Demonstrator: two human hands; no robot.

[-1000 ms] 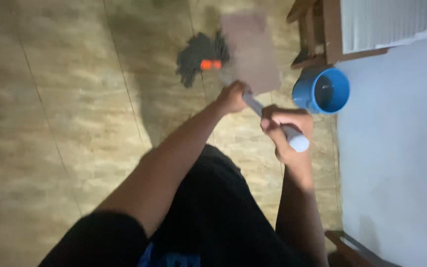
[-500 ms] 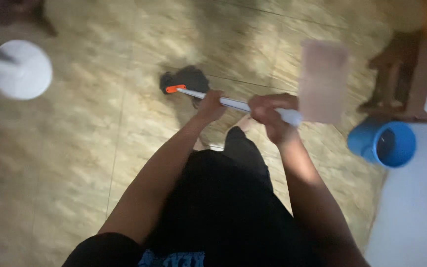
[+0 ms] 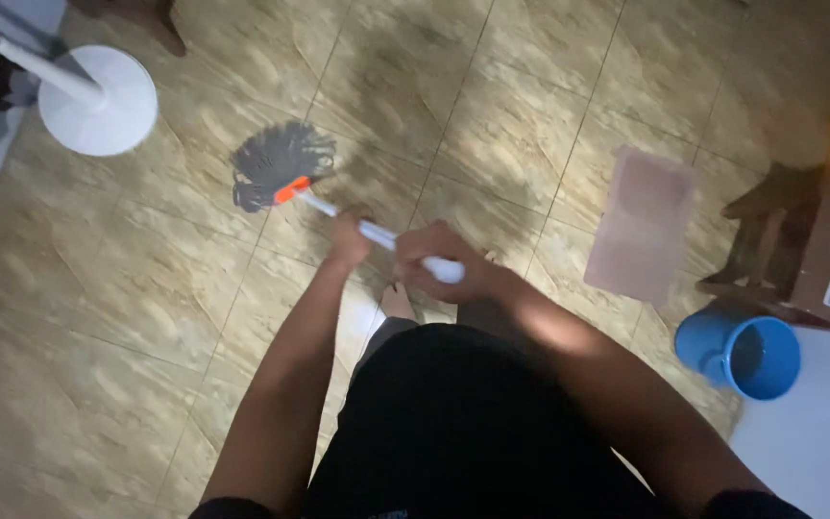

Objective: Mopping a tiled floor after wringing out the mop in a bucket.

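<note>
At far left a white stand base (image 3: 98, 101) sits flat on the tile floor (image 3: 98, 288), its pole slanting off to the edge. Next we see the mop (image 3: 280, 173), grey strands splayed on the tiles where the head presses down, an orange collar joining it to the white handle. Our left hand (image 3: 348, 240) wraps the shaft lower down and our right hand (image 3: 434, 264) closes over its top end, both fists tight (a two-point grip suits pushing). Further right lies a pinkish flat rectangle (image 3: 641, 226), no label readable, then a blue bucket (image 3: 746, 356) beside wooden furniture.
</note>
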